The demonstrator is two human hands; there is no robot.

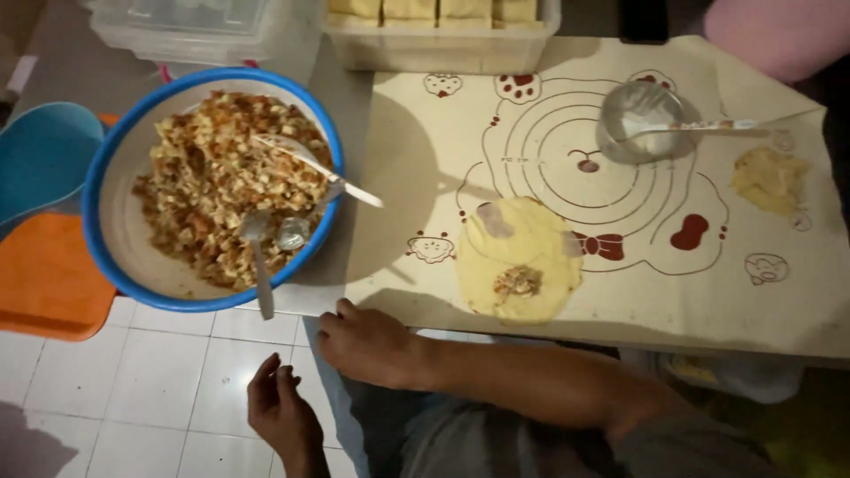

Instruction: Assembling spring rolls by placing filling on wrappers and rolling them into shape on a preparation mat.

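Observation:
My right hand (367, 343) rests at the near edge of the table, fingers curled, nothing visible in it. My left hand (282, 414) hangs lower over the floor, fingers loosely apart and empty. Just beyond my right hand a flat round dough sheet (531, 239) lies on a cream baking mat (425, 150), with a small dab of filling (518, 283) on it. To the left stands a blue-rimmed bowl (111, 190) of chopped brownish filling (212, 177). A white spoon (310, 164) and a metal spoon (259, 257) rest in it.
On the mat are a small metal cup (642, 119) with a spoon (699, 127) and a dough lump (770, 177). A white tray of pale blocks (443, 44) and a clear box (186, 31) stand behind. Orange (44, 274) and blue (40, 155) plastic pieces lie left, above white floor tiles (133, 389).

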